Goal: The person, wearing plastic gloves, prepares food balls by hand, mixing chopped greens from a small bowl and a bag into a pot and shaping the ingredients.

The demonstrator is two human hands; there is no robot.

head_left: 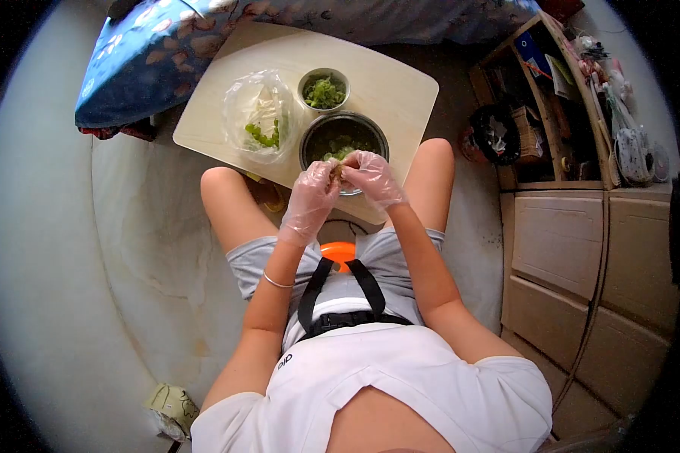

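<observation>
My left hand (312, 194) and my right hand (372, 178), both in thin clear plastic gloves, meet over the near rim of a dark-sided metal pot (304, 148). Their fingertips are pinched together on a small greenish piece of vegetable (337, 171), mostly hidden by the fingers. Inside the pot, green pieces (343, 145) lie in what looks like dark water. Just behind it stands a bowl (303, 90) filled with torn leafy greens (325, 90). To the left, a clear plastic bag (242, 113) sits open, with some green leaves (263, 137) in it.
Everything stands on a low pale table (378, 68) between my knees. A bed with a blue patterned cover (140, 64) borders the far side. On the right are a lined trash bin (497, 136), wooden shelves (540, 75) and cabinets (557, 245). An orange seat (338, 253) shows beneath me.
</observation>
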